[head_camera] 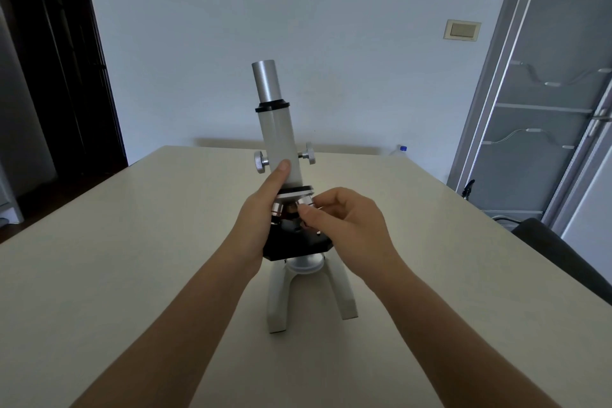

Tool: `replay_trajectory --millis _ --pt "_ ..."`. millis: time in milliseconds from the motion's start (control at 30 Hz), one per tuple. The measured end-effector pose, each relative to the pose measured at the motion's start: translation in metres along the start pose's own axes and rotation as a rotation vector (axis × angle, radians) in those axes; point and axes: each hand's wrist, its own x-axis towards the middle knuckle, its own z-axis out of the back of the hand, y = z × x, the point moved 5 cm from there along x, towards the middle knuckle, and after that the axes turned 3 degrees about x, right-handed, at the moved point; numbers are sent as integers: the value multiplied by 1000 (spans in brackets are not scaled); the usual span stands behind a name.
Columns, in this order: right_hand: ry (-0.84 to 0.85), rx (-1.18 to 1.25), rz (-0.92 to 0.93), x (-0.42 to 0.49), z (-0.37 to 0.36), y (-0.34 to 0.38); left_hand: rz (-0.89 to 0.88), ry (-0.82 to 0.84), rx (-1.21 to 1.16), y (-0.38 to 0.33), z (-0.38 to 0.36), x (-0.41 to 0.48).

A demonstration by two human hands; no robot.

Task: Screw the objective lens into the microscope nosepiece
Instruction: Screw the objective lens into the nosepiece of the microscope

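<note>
A white microscope [281, 139] with a silver eyepiece tube stands upright on the beige table [132, 275]. Its round nosepiece [294, 193] sits under the tube, above the black stage [298, 243]. My left hand [261, 219] wraps the microscope's left side, thumb up on the white tube. My right hand [344, 222] pinches a silver objective lens [306, 204] just under the nosepiece on the right; my fingers hide most of it. Another objective [277, 209] hangs on the nosepiece's left.
A dark chair back [563, 255] stands at the table's right edge. A glass-panelled door [546, 93] is on the right, a dark doorway [56, 60] on the left. A bottle cap [402, 148] shows beyond the table's far edge.
</note>
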Motion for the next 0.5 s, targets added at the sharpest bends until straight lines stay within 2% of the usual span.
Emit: replay_trajectory --millis 200,500 --pt "100 79 -63 5 7 -4 -14 44 40 -1 -6 -3" --pt "233 98 -106 8 19 -5 -41 23 168 4 -9 0"
